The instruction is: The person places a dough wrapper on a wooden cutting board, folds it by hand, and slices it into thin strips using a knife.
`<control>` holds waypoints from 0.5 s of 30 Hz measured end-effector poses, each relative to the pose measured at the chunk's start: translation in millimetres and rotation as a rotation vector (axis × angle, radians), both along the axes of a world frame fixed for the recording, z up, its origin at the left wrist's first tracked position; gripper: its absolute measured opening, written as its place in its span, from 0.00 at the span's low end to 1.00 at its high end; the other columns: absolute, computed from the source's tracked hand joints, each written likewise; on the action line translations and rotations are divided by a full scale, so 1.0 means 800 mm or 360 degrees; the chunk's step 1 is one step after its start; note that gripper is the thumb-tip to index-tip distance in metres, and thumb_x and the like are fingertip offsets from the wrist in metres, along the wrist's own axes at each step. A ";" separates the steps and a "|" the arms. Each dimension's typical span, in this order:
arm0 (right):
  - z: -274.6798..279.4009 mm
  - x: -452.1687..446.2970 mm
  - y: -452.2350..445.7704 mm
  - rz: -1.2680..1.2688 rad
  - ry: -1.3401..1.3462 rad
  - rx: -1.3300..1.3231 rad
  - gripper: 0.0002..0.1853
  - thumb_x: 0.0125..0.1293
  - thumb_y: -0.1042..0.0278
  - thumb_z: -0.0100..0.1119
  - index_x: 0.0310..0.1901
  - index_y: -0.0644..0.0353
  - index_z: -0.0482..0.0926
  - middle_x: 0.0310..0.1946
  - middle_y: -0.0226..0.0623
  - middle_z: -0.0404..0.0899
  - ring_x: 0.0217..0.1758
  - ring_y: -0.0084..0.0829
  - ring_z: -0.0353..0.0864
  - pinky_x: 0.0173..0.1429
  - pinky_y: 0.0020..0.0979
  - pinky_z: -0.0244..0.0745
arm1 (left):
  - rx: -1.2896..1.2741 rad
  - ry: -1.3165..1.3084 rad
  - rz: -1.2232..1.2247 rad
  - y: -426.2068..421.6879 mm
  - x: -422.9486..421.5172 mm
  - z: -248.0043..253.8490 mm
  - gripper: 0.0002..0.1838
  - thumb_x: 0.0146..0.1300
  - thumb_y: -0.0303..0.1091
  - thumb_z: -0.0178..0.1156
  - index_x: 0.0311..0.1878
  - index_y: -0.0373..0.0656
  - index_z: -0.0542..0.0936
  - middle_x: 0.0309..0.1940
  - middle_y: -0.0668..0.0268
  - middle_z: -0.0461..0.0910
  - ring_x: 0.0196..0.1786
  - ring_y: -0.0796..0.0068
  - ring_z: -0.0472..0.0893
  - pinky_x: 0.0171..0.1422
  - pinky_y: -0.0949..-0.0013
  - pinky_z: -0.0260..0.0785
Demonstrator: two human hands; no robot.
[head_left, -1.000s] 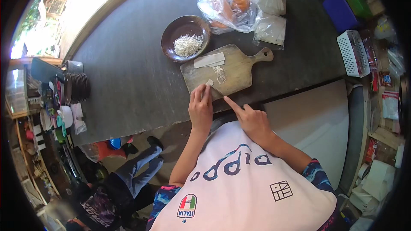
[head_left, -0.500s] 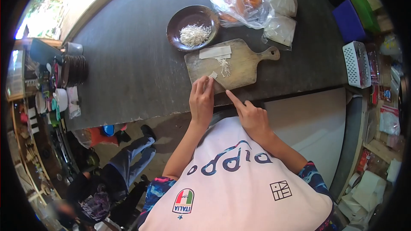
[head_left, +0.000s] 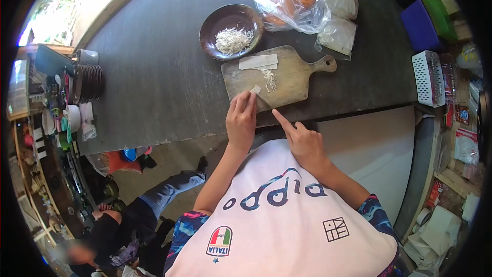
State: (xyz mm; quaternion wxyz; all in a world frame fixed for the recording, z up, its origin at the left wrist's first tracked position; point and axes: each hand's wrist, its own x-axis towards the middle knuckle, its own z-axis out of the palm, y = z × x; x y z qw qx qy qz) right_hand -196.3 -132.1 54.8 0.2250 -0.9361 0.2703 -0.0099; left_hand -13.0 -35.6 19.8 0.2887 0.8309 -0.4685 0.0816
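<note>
On the wooden cutting board [head_left: 292,79], my left hand [head_left: 241,121] has its fingertips pressed together on a small pale strip piece [head_left: 255,89]. My right hand [head_left: 306,144] is closed around a knife [head_left: 265,102], index finger stretched along it; only a thin line of blade shows, beside the left fingertips, and the handle is hidden. Thin cut shreds [head_left: 269,79] lie on the board. Above them rest flat pale strips [head_left: 258,62]. A brown bowl [head_left: 207,37] beyond the board holds a heap of similar shreds [head_left: 233,40].
Clear plastic bags [head_left: 287,0] with orange contents and white packets [head_left: 337,36] lie at the back of the dark table [head_left: 154,72]. Stacked dark plates [head_left: 88,83] stand at left, a white basket [head_left: 428,78] at right. Another person [head_left: 128,220] is low at left.
The other person at left has shifted, with a leg stretched further right. My hands stay nearly in place at the board; the view has moved very slightly.
</note>
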 end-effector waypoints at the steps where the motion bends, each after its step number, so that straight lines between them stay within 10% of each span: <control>1: 0.005 0.000 -0.001 -0.0015 -0.0005 0.0039 0.36 0.81 0.64 0.63 0.86 0.22 0.68 0.27 0.40 0.78 0.22 0.46 0.86 0.28 0.47 0.85 | -0.0004 -0.0002 0.0001 0.000 0.000 0.000 0.15 0.68 0.21 0.71 0.57 0.38 0.90 0.55 0.63 0.86 0.58 0.57 0.87 0.61 0.56 0.83; 15: -0.001 -0.002 -0.002 0.0006 -0.0038 -0.0005 0.36 0.81 0.64 0.63 0.86 0.23 0.68 0.26 0.39 0.77 0.21 0.45 0.85 0.27 0.46 0.84 | -0.0017 0.0011 0.0011 0.001 -0.001 -0.003 0.14 0.70 0.22 0.70 0.57 0.35 0.89 0.56 0.61 0.86 0.60 0.56 0.86 0.63 0.56 0.83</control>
